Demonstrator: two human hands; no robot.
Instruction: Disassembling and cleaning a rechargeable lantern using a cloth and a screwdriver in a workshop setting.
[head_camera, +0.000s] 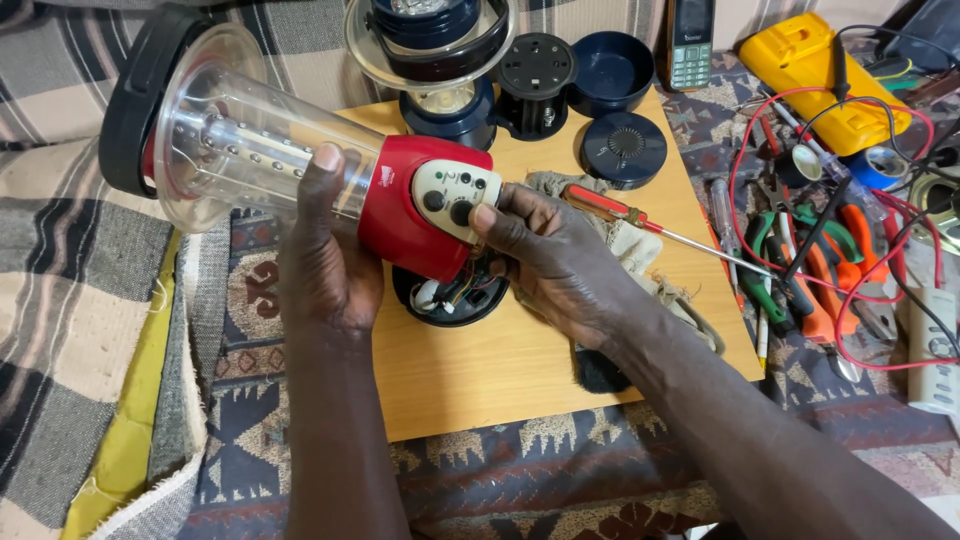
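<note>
Together, left hand (325, 262), right hand (548, 262) gripping red lantern (405, 205), wires inside base (452, 297)

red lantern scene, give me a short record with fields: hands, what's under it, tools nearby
left hand: grips the red lantern by its clear tube
right hand: holds the lantern's red base, thumb by the knob panel
under it: open black base with wires on a wooden board
tools nearby: red-handled screwdriver, pliers
</note>
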